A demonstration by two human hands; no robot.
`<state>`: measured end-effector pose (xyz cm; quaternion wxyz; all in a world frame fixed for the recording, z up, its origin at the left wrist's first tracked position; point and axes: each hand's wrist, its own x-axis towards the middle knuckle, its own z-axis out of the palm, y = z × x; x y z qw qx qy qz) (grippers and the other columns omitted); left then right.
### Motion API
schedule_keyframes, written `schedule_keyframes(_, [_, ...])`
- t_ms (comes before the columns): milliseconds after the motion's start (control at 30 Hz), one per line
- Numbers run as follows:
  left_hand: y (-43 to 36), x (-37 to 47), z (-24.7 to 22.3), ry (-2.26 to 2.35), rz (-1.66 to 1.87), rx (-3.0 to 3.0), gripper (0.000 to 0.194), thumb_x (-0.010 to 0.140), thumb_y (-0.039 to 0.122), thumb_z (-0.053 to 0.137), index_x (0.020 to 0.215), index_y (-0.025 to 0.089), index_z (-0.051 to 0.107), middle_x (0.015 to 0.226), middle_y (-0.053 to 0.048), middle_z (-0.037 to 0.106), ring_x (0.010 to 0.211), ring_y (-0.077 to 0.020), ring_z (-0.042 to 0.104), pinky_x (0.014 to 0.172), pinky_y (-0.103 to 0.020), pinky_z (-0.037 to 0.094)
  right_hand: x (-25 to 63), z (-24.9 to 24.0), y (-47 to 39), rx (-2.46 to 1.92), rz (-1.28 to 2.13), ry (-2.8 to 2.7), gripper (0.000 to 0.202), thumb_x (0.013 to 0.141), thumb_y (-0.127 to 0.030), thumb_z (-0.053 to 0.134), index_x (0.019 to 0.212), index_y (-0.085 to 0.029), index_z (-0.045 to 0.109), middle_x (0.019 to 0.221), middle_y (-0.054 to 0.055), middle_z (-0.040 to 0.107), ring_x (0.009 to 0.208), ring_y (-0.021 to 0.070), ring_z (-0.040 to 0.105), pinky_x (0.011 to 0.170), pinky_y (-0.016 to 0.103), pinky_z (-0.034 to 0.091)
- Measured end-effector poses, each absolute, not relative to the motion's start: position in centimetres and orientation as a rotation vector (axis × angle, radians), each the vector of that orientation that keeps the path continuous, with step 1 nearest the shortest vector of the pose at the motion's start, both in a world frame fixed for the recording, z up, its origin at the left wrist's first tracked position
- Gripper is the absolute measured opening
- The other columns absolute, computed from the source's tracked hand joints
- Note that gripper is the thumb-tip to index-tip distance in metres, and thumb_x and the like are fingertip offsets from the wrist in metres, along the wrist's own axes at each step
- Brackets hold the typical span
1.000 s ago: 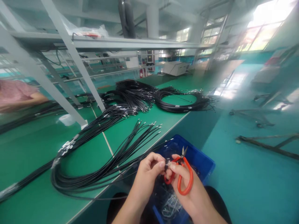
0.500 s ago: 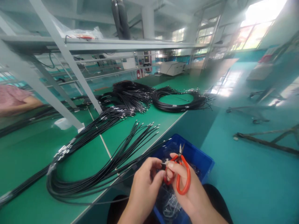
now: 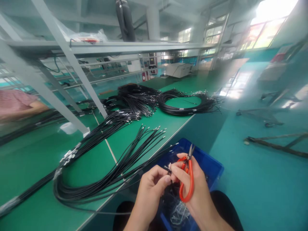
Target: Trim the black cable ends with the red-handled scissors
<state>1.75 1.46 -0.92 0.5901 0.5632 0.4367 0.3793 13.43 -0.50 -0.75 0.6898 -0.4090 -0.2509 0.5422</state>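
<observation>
Right hand point(image 3: 199, 186) covers part of the red-handled scissors point(image 3: 192, 179), a pink-clad co-worker point(image 3: 15, 102) cut off at the left edge!

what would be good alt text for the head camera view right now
A person's left hand and right hand meet over a blue bin at a small, unclear part, the right also holding red-handled scissors. Black cables lie on a green table to the left.

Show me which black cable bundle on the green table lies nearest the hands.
The U-shaped bundle with fanned ends, beside the left hand; the round coil and the heaped cables lie farther back.
</observation>
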Motion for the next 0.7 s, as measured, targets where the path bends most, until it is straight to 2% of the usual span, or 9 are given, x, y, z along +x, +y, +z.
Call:
schedule_keyframes(133, [1.7,1.7,-1.3,1.034,0.881,1.293,0.021,0.076,0.031,0.063,0.065,0.014,0.056,0.055,0.004,0.049,0.045,-0.0057,0.034,0.043,-0.017,0.026,13.8,-2.0,-1.1,-1.085,1.029,-0.717,0.028,0.077,-0.021,0.063,0.098,-0.025,0.045,0.066,-0.007,0.057,0.056,0.0090,0.053,0.055,0.020,0.045])
schedule_keyframes(300, [1.8,1.6,-1.5,1.055,0.890,1.308,0.019,0.076,0.029,0.063,0.066,0.014,0.056,0.055,0.005,0.047,0.046,-0.0057,0.035,0.044,-0.017,0.027,14.2,-2.5,-1.1,-1.198,0.794,-0.913,0.028,0.077,-0.021,0.061,0.101,-0.026,0.048,0.102,0.003,0.062,0.071,0.0121,0.059,0.071,0.028,0.051])
schedule_keyframes(400, [1.8,1.8,-1.3,1.083,0.889,1.316,0.017,0.076,0.027,0.063,0.065,0.015,0.056,0.051,0.007,0.044,0.045,-0.0057,0.034,0.043,-0.017,0.027,13.9,-2.6,-0.8,-1.226,0.729,-1.027,0.025,0.078,-0.021,0.060,0.100,-0.027,0.050,0.091,0.002,0.064,0.074,0.0153,0.062,0.071,0.031,0.051])
schedule_keyframes(500, [1.5,2.1,-0.9,1.108,0.905,1.356,0.014,0.075,0.025,0.063,0.066,0.015,0.059,0.053,0.005,0.048,0.045,-0.0063,0.036,0.043,-0.016,0.029,13.7,-2.6,-0.7,-1.309,0.612,-1.071,0.021,0.080,-0.020,0.057,0.100,-0.026,0.052,0.081,0.001,0.064,0.073,0.0176,0.063,0.069,0.031,0.052])
schedule_keyframes(600, [1.1,2.3,-0.7,1.131,0.933,1.411,0.011,0.077,0.024,0.061,0.070,0.016,0.064,0.061,0.002,0.056,0.049,-0.0081,0.043,0.044,-0.017,0.032,13.6,-2.6,-0.9,-1.363,0.421,-1.153,0.025,0.076,-0.017,0.063,0.098,-0.027,0.057,0.085,0.003,0.067,0.076,0.0199,0.064,0.071,0.032,0.051])
schedule_keyframes(700, [0.9,2.4,-0.7,1.170,0.990,1.383,0.013,0.078,0.024,0.060,0.068,0.016,0.063,0.059,0.002,0.056,0.049,-0.0084,0.043,0.045,-0.017,0.033,13.4,-3.0,-1.3,-1.335,0.307,-1.183,0.028,0.070,-0.014,0.067,0.094,-0.028,0.063,0.081,0.003,0.069,0.077,0.0228,0.063,0.073,0.033,0.049])
